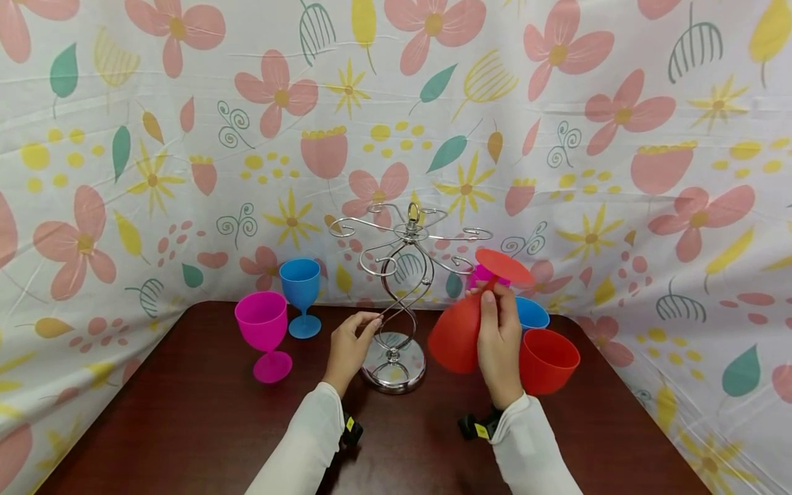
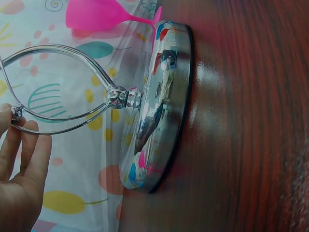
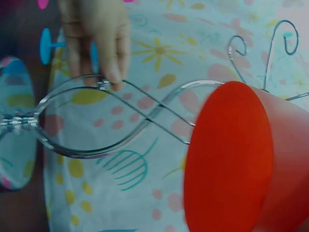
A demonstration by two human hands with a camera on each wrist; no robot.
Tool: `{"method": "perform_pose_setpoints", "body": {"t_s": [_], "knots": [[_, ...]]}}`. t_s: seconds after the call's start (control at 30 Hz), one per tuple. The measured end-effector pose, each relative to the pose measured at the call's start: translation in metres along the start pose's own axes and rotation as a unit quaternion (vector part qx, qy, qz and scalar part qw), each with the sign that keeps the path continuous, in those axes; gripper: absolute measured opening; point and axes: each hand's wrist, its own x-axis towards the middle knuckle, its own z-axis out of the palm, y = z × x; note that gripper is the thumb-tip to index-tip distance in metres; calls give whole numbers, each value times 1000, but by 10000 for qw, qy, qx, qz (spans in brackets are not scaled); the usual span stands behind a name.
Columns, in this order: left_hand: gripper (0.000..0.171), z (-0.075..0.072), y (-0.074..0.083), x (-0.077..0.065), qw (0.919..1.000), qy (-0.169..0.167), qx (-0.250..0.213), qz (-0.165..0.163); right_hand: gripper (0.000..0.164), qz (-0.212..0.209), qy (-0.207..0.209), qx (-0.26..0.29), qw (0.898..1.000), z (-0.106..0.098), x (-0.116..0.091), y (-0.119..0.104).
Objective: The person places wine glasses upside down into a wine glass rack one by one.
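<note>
Right of the chrome stand [image 1: 405, 359], the right grip [image 1: 500, 337] is closed around a red goblet [image 1: 455, 338] near its stem, tilted mouth-down, apparently leaving the foot free. The left grip [image 1: 351, 352] pinches the stand's wire, likely to steady it. Left of the stand, a pink goblet [image 1: 261, 323] and blue goblet [image 1: 301, 285] rest upright on the tabletop [image 1: 204, 426].
</note>
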Motion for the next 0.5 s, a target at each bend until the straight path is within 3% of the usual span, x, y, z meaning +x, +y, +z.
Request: {"method": "perform_pose_setpoints", "body": {"t_s": [0.17, 0.33, 0.5], "knots": [[15, 0, -1, 1, 9999, -60, -37, -79, 36, 332, -490, -487, 9971, 6, 15, -6], [15, 0, -2, 1, 9999, -86, 9, -82, 39, 350, -794, -964, 9915, 13, 22, -11], [15, 0, -3, 0, 10000, -74, 18, -43, 44, 467, -1073, -1019, 9879, 17, 23, -12]]}}
